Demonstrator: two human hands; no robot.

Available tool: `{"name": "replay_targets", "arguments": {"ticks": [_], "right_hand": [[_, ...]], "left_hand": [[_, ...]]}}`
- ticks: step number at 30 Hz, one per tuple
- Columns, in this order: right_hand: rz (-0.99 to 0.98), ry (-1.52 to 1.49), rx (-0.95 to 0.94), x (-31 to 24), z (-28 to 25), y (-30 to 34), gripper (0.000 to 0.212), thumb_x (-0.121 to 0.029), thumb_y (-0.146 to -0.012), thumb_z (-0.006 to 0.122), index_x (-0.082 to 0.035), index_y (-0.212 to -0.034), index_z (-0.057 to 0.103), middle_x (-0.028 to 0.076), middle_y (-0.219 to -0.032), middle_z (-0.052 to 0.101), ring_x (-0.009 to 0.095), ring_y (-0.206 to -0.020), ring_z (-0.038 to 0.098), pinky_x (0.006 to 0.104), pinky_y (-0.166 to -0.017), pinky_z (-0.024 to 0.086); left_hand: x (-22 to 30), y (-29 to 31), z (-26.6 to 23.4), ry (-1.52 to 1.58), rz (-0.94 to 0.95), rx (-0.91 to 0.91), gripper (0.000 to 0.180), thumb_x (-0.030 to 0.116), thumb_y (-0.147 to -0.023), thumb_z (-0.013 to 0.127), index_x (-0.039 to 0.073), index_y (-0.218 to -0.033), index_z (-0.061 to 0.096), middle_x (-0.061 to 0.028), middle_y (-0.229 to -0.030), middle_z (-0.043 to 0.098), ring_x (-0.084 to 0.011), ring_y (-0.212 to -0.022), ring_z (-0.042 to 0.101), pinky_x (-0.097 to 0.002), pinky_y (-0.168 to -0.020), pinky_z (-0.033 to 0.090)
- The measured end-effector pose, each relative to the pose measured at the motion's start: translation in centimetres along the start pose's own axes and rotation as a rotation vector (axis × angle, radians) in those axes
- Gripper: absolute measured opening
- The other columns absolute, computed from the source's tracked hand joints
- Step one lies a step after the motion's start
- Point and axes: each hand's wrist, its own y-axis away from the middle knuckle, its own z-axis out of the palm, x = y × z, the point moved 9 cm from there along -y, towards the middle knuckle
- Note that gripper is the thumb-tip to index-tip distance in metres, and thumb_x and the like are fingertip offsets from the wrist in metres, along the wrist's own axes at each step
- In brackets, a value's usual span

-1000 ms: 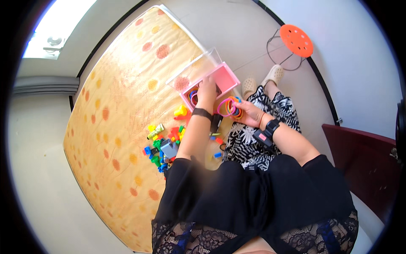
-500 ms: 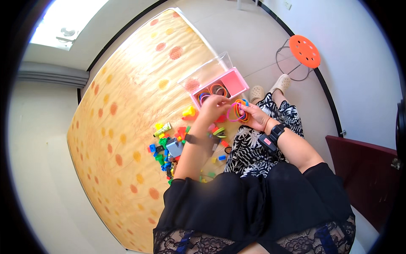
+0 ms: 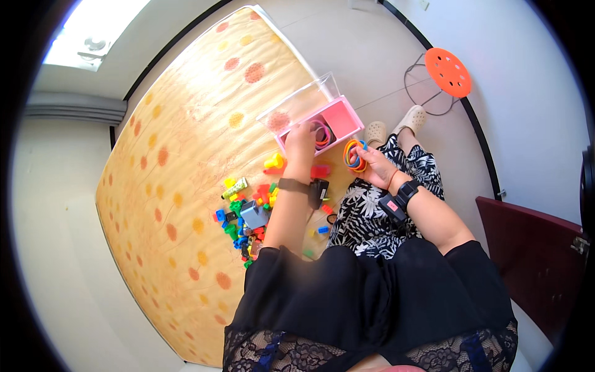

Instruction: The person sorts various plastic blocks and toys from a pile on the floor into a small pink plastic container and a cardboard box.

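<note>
Lying nearest the torso, loose toy pieces [image 3: 232,232] are outside the pink box [image 3: 339,115]. Farther on, the right hand [image 3: 375,168] is closed on a bunch of coloured bands [image 3: 349,152], also outside, just beside the box. Other bands [image 3: 323,134] are already inside. The left hand [image 3: 301,137] dips in, fingers hidden; I cannot tell their grip. The box's long axis points away rightward, clear lid [image 3: 291,104] tilted open.

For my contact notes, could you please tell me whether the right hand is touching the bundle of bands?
Touching: the head view shows the right hand holding the bundle of bands between thumb and fingers.
</note>
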Motion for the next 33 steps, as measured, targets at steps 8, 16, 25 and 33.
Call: {"name": "replay_targets", "arguments": {"ticks": [8,16,25,33], "right_hand": [[-0.008,0.019,0.033,0.1,-0.7,-0.7,0.023,-0.031,-0.093,0.058,-0.013,-0.108,0.054,-0.001,-0.093,0.058,0.011,-0.087,0.058,0.0329,-0.077,0.051],[0.027,0.049,-0.002,0.1,0.2,-0.2,0.022,-0.031,-0.093,0.059,-0.012,-0.103,0.055,-0.001,-0.093,0.056,0.010,-0.087,0.056,0.0351,-0.080,0.050],[0.005,0.122,-0.001,0.3,0.3,-0.2,0.027,-0.038,-0.089,0.063,-0.013,-0.098,0.054,-0.002,-0.089,0.056,0.010,-0.084,0.055,0.0342,-0.081,0.049],[0.034,0.312,-0.069,-0.2,2.4,-0.6,0.030,-0.040,-0.088,0.063,-0.011,-0.086,0.055,-0.002,-0.068,0.054,0.008,-0.065,0.051,0.0246,-0.067,0.044]], "left_hand": [[3.7,-0.4,3.1,0.108,0.342,-0.277,0.029,0.013,-0.066,0.074,0.009,-0.094,0.068,-0.0145,-0.092,0.058,-0.0323,-0.091,0.058,-0.0382,-0.079,0.049],[1.9,-1.4,6.7,-0.184,0.018,-0.387,0.041,0.009,-0.062,0.079,0.004,-0.093,0.052,-0.0169,-0.094,0.056,-0.0358,-0.093,0.058,-0.0413,-0.081,0.050],[2.9,-1.1,3.2,0.138,0.204,-0.261,0.028,0.009,-0.069,0.074,0.003,-0.094,0.064,-0.0128,-0.087,0.055,-0.0251,-0.078,0.060,-0.0341,-0.069,0.051],[3.9,3.5,0.2,0.523,-0.001,-0.398,0.019,0.010,-0.080,0.069,0.000,-0.096,0.067,-0.0099,-0.093,0.067,-0.0166,-0.082,0.064,-0.0291,-0.073,0.050]]}}
